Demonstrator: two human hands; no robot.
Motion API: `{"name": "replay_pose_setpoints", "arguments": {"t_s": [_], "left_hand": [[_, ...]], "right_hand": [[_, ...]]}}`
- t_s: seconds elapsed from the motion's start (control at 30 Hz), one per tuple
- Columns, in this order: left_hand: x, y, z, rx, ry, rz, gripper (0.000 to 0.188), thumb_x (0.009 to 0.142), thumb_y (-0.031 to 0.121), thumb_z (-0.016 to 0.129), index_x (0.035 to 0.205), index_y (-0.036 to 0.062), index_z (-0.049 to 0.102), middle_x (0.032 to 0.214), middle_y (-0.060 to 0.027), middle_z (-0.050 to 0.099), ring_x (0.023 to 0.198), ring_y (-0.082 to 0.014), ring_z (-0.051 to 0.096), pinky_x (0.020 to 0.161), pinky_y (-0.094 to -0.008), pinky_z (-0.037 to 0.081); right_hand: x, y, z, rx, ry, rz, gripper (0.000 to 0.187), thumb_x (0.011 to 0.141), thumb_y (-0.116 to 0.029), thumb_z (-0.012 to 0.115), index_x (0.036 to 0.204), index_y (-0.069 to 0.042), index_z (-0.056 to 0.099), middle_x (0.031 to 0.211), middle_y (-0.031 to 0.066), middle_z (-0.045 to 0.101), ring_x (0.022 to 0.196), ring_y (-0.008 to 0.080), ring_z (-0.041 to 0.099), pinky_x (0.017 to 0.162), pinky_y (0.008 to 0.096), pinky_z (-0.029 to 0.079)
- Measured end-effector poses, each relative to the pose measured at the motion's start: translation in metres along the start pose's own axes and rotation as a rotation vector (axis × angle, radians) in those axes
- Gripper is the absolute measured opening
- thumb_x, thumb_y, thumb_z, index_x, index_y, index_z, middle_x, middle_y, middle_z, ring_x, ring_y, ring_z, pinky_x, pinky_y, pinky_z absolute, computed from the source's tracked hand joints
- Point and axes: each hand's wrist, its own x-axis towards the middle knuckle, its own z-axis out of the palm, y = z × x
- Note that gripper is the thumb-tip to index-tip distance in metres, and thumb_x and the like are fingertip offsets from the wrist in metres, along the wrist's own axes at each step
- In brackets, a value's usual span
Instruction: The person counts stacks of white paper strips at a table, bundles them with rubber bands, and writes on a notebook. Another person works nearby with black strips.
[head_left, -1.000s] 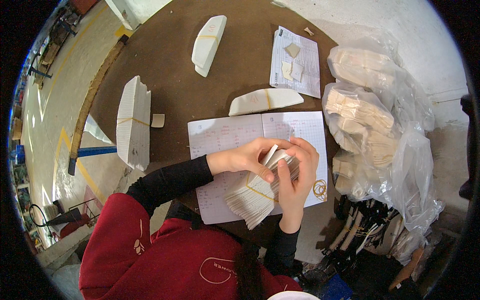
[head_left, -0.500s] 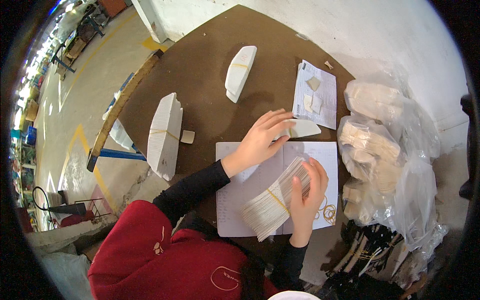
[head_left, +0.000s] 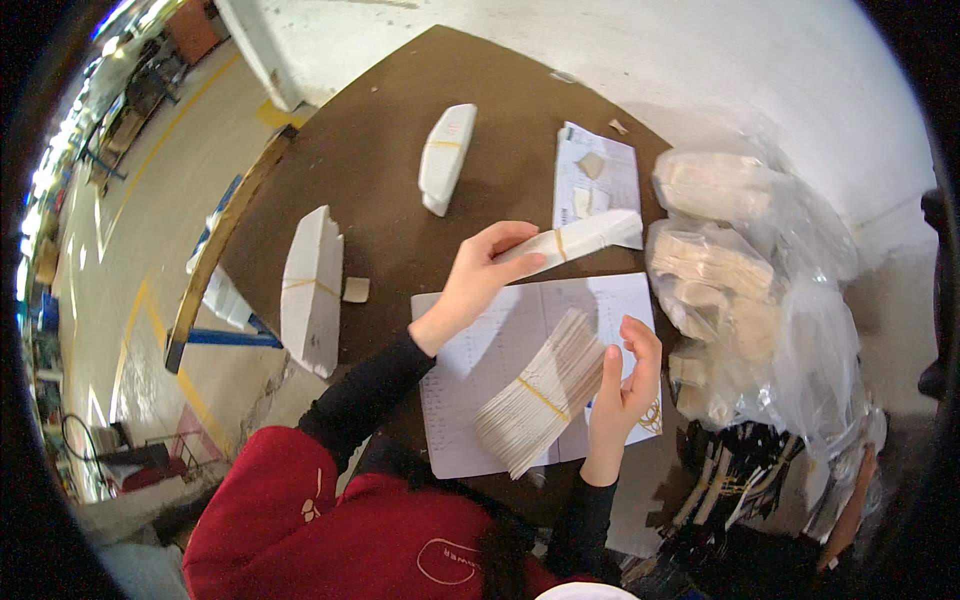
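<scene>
My left hand (head_left: 472, 290) grips one end of a slim white bundle (head_left: 585, 238), held by a yellow rubber band round its middle, above the far edge of an open notebook (head_left: 455, 440). A thicker fanned bundle of thin pale strips (head_left: 540, 395), also banded, lies slantwise on the notebook. Beside its right end is my right hand (head_left: 622, 405), thumb and fingers apart, holding nothing. Part of the notebook's right page and some loose rubber bands (head_left: 652, 415) show past that hand.
Two more banded white bundles stand on the brown table, one at the left (head_left: 312, 295), another farther back (head_left: 447, 160). A small pale block (head_left: 356, 290) lies near the left one. Printed paper (head_left: 610, 165) carries scraps. Clear bags of beige pieces (head_left: 725, 270) and dark banded strips (head_left: 735, 490) crowd the right.
My left hand has closed on the slim white bundle and lifted it off the table. My right hand has drawn back from the fanned bundle. The whole view has shifted slightly.
</scene>
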Motion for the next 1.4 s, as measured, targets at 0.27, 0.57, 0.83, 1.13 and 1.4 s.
{"name": "replay_pose_setpoints", "arguments": {"t_s": [0.27,0.57,0.83,1.13,1.4], "left_hand": [[-0.031,0.030,0.019,-0.229,-0.952,-0.380,0.075,0.079,0.013,0.078,0.143,0.0030,0.039,0.122,-0.0083,0.057,0.113,-0.0148,0.056,0.098,-0.0304,0.045],[-0.036,0.016,0.023,-0.371,-0.875,-0.405,0.076,0.076,0.013,0.083,0.139,0.0006,0.041,0.128,-0.0093,0.057,0.117,-0.0176,0.056,0.097,-0.0314,0.047],[-0.038,0.028,0.028,-0.107,-0.684,-0.347,0.081,0.067,0.019,0.089,0.135,0.0017,0.048,0.117,-0.0066,0.063,0.105,-0.0148,0.062,0.089,-0.0317,0.051],[-0.039,0.016,0.027,-0.001,-0.574,-0.275,0.062,0.068,0.022,0.089,0.117,-0.0002,0.058,0.102,-0.0046,0.064,0.088,-0.0113,0.062,0.076,-0.0263,0.054],[-0.044,0.024,0.031,0.181,-0.481,-0.312,0.040,0.076,0.020,0.085,0.102,-0.0015,0.065,0.091,-0.0035,0.066,0.082,-0.0067,0.061,0.069,-0.0233,0.050]], "right_hand": [[-0.003,-0.011,-0.005,0.563,0.002,0.181,0.063,0.085,-0.026,0.070,0.136,0.003,0.048,0.132,0.0150,0.052,0.116,0.0239,0.052,0.099,0.0354,0.040],[-0.004,-0.015,0.004,0.506,-0.245,0.298,0.059,0.082,-0.018,0.070,0.134,0.000,0.051,0.132,0.0140,0.053,0.118,0.0236,0.052,0.099,0.0332,0.040],[-0.004,-0.014,0.008,0.404,-0.165,0.216,0.057,0.080,-0.009,0.070,0.133,0.000,0.051,0.131,0.0132,0.055,0.116,0.0237,0.054,0.094,0.0336,0.043],[-0.007,-0.023,0.011,0.546,-0.041,0.258,0.057,0.084,0.000,0.062,0.137,-0.001,0.042,0.126,0.0164,0.056,0.115,0.0240,0.055,0.096,0.0348,0.043],[-0.018,-0.013,0.003,0.295,0.005,0.445,0.022,0.086,0.007,0.053,0.108,0.003,0.057,0.101,0.0099,0.065,0.092,0.0148,0.061,0.085,0.0280,0.048]]}}
